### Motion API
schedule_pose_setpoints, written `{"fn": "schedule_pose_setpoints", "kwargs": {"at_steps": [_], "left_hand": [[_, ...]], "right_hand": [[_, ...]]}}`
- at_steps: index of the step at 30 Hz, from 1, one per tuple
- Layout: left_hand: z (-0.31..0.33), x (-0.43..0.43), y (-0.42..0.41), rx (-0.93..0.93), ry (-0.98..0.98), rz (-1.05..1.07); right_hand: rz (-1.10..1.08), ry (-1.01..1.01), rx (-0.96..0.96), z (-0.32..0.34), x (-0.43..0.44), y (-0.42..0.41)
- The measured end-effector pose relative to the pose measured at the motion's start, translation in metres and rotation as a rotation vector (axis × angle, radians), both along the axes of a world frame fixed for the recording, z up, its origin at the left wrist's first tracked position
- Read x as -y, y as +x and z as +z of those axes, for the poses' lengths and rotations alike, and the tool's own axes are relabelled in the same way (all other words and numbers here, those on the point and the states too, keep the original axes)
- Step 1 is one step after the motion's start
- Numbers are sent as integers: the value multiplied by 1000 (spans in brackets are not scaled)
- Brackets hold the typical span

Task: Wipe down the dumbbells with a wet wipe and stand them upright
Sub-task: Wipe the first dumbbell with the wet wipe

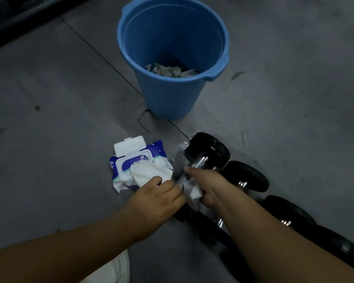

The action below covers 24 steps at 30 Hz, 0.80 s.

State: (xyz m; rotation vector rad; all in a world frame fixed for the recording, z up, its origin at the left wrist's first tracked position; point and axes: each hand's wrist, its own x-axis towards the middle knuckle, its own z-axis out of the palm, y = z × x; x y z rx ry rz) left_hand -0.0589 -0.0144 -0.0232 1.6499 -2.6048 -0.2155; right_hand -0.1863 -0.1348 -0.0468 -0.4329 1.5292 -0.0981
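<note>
Mid-wipe: at five o'clock from the bucket (172, 99), the right hand (211, 190) grips the wet wipe (193, 190) round the handle of the lying dumbbell (206, 150), the left hand (155, 195) curls on it to steady it, and next probably come the heads, then upending.

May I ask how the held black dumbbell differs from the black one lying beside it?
The left hand and right hand grip the held black dumbbell; the neighbouring black dumbbell lies untouched. A white wet wipe wraps the held one's chrome handle; the neighbour's is bare. Both have round black heads.
</note>
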Motion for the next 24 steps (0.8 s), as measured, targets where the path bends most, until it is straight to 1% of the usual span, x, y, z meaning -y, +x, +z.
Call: {"fn": "schedule_pose_setpoints", "kwargs": {"at_steps": [3,7,10,13,17,21,24], "left_hand": [[-1,5,5,3,-28,-37],[8,3,15,-9,-108,-51],[18,-7,29,21,-133,-95],[34,-21,42,82,-119,-210],[62,-27,44,109,-176,-338],[96,-26,21,148,-260,-513],[125,-30,-12,165,-351,-664]], "right_hand": [[-118,68,83,-10,3,5],[-164,21,70,-13,-5,12],[-199,-44,119,-7,-20,14],[-251,-149,160,4,-44,16],[-439,-230,273,36,-74,4],[-568,-315,259,72,-104,-35],[-597,-354,253,102,-135,-79]]}}
